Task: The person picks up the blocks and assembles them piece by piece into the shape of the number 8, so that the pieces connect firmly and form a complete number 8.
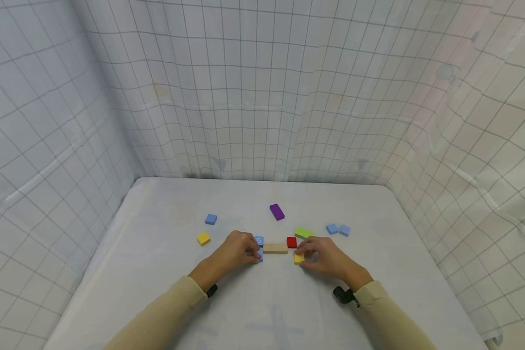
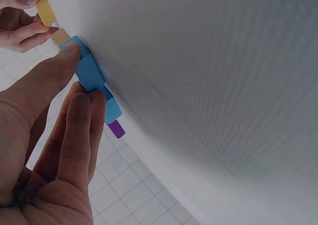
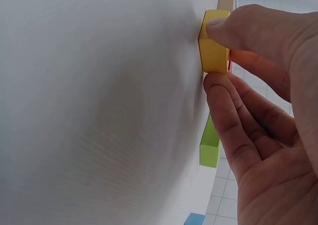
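Note:
My left hand (image 1: 240, 248) pinches a blue block (image 2: 90, 72) between thumb and fingers, low over the white table. Just behind it lies another blue block (image 1: 258, 240) that bears a pale mark. To the right of these, a long wooden block (image 1: 275, 249) lies flat. Near its right end my right hand (image 1: 325, 255) holds a yellow block (image 3: 214, 46), thumb on one side and fingertips at the other. A red block (image 1: 291, 242) sits by the wooden block's far right corner, and a green block (image 1: 304, 233) lies just beyond the right fingers.
Farther back is a purple block (image 1: 277, 212). Off to the left lie a blue block (image 1: 211, 219) and a yellow block (image 1: 203, 238). Two small blue blocks (image 1: 332, 228) rest at the right. Gridded white curtains (image 1: 262, 97) enclose the table's back and sides.

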The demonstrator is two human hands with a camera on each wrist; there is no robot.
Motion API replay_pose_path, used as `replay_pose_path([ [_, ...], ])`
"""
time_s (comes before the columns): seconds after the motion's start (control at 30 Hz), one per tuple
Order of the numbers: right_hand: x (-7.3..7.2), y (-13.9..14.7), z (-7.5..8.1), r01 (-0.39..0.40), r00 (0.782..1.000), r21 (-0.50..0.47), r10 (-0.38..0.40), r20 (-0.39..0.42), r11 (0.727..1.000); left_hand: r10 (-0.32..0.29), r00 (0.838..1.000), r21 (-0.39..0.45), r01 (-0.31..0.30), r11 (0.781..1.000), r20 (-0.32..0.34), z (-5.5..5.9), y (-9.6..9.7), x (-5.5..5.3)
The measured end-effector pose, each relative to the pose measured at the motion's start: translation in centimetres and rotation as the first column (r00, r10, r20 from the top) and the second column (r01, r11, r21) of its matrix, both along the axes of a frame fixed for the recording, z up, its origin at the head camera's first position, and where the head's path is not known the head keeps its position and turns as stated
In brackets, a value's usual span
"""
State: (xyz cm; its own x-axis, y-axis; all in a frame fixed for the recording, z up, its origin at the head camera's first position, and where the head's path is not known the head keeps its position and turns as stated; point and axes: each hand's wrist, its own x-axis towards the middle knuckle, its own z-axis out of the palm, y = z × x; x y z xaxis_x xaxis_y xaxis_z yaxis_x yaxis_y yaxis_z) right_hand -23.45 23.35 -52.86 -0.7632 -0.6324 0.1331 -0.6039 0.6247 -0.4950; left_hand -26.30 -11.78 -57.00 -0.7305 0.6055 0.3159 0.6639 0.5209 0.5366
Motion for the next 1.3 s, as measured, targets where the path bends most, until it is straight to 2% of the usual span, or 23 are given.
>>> replay_pose_path([
  [0.07,0.0,0.0,0.1,0.005,1.000,-0.005,-0.005,0.002,1.000,0.001,1.000,0.002,-0.001,1.000,0.003,-0.5,0.0,-0.3],
  [0.13,0.0,-0.1,0.1,0.012,1.000,-0.012,-0.012,0.011,1.000,0.002,1.000,-0.023,-0.002,1.000,-0.014,-0.1,-0.1,-0.1],
  [0.23,0.1,-0.3,0.2,0.024,0.999,-0.024,-0.023,0.033,0.999,0.013,1.000,-0.024,-0.013,1.000,0.006,-1.0,-0.2,-0.6],
  [0.3,0.0,-0.5,0.2,0.027,0.999,-0.028,-0.026,0.038,0.999,0.022,1.000,-0.044,-0.021,0.999,0.009,-1.2,-0.3,-0.8],
  [0.33,0.0,-0.6,0.2,0.029,0.999,-0.027,-0.028,0.040,0.999,0.025,0.999,-0.035,-0.024,0.999,0.030,-2.0,-0.3,-1.3],
  [0.37,0.0,-0.6,0.3,0.030,0.999,-0.027,-0.028,0.039,0.999,0.028,0.999,-0.037,-0.027,0.999,0.032,-2.2,-0.4,-1.4],
  [0.57,-0.1,-1.1,0.3,0.022,0.999,-0.011,-0.021,0.036,1.000,-0.001,1.000,-0.021,0.001,1.000,0.019,-1.5,-0.4,-1.0],
  [0.6,-0.1,-1.1,0.3,0.018,0.999,-0.011,-0.018,0.034,1.000,-0.006,1.000,-0.032,0.006,0.999,-0.002,-0.8,-0.4,-0.5],
  [0.73,-0.3,-1.3,0.3,0.001,1.000,-0.012,0.000,0.005,1.000,0.015,0.999,-0.016,-0.015,1.000,0.030,-1.1,-0.4,-0.6],
  [0.83,-0.4,-1.4,0.3,-0.005,1.000,-0.010,0.005,-0.015,1.000,0.020,0.998,0.009,-0.020,1.000,0.059,-0.1,-0.2,-0.2],
  [0.97,-0.4,-1.5,0.1,-0.006,1.000,-0.003,0.006,-0.029,1.000,0.019,0.998,-0.017,-0.018,1.000,0.058,3.6,0.3,1.8],
  [1.0,-0.5,-1.5,0.1,-0.008,0.999,-0.003,0.008,-0.031,1.000,0.020,0.998,-0.033,-0.018,0.999,0.052,4.3,0.4,2.1],
  [1.03,-0.5,-1.6,0.1,-0.008,0.999,-0.002,0.008,-0.034,1.000,0.023,0.998,-0.037,-0.021,0.999,0.059,4.5,0.5,2.3],
  [1.07,-0.5,-1.6,0.0,-0.008,0.999,-0.003,0.008,-0.036,1.000,0.027,0.997,-0.043,-0.024,0.999,0.065,4.5,0.5,2.2],
  [1.1,-0.5,-1.6,0.0,-0.010,0.999,-0.005,0.010,-0.037,1.000,0.034,0.996,-0.038,-0.031,0.999,0.077,3.9,0.5,1.9],
  [1.27,-0.4,-1.7,0.1,-0.010,0.999,-0.011,0.010,-0.033,1.000,-0.003,0.999,0.001,0.003,1.000,0.040,-1.5,-0.3,-1.0],
  [1.3,-0.4,-1.7,0.1,-0.011,0.999,-0.011,0.010,-0.031,1.000,0.001,0.999,-0.004,-0.001,1.000,0.046,-1.4,-0.3,-1.0],
])
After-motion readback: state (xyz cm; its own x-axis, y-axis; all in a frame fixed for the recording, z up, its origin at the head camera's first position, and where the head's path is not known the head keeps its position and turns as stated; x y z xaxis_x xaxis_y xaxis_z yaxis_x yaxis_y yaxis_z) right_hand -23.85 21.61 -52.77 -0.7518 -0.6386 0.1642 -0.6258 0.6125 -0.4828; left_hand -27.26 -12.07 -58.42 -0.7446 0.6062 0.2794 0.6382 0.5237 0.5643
